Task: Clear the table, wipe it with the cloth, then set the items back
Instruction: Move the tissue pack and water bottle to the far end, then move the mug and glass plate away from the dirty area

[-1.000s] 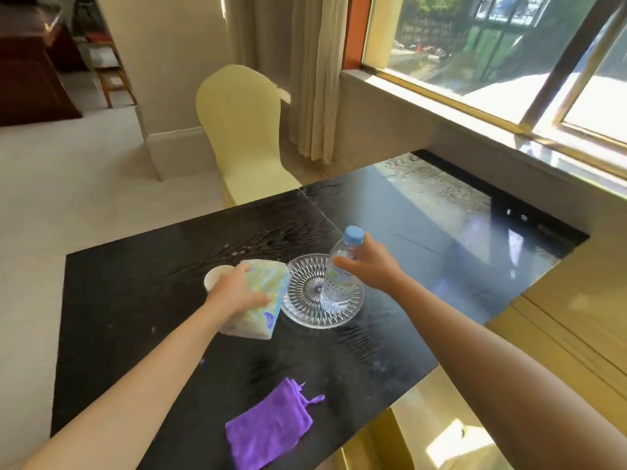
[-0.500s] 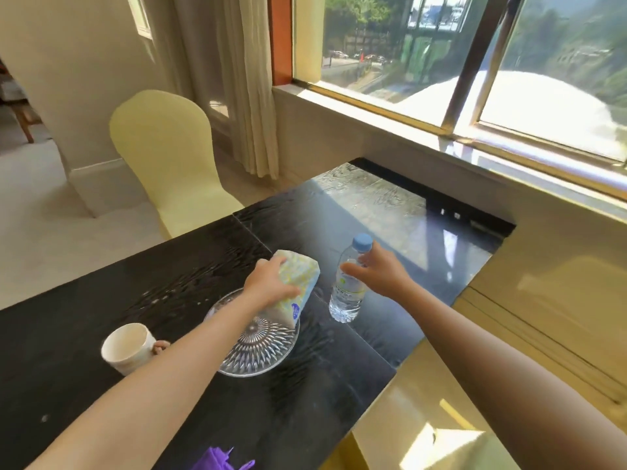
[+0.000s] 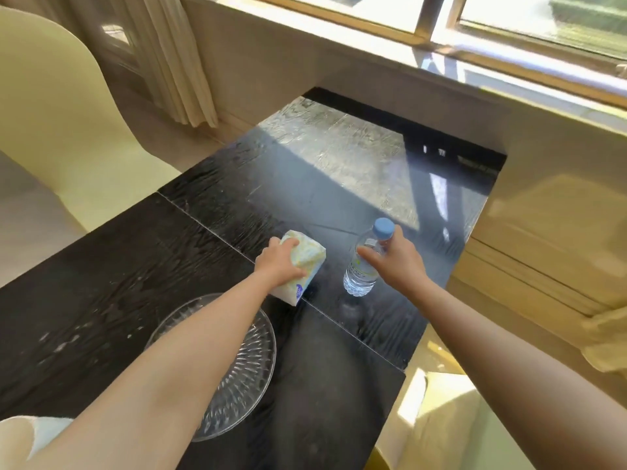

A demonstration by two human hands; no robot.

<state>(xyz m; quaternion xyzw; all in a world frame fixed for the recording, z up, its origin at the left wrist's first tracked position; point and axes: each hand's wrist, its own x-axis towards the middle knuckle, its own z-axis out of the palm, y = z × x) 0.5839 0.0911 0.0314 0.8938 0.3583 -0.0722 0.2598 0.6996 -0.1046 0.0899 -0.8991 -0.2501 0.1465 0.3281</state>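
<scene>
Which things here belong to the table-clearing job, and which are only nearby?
Job: tissue pack in left hand; water bottle in right hand; glass plate; black table.
Nearby: yellow chair; curtain; window.

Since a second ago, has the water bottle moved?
Yes. The water bottle left the glass plate and now sits beyond it, on the table's window-side panel.

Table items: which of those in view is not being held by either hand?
The glass dish. It lies free under the left forearm, while the left hand holds the tissue pack and the right hand holds the water bottle.
</scene>
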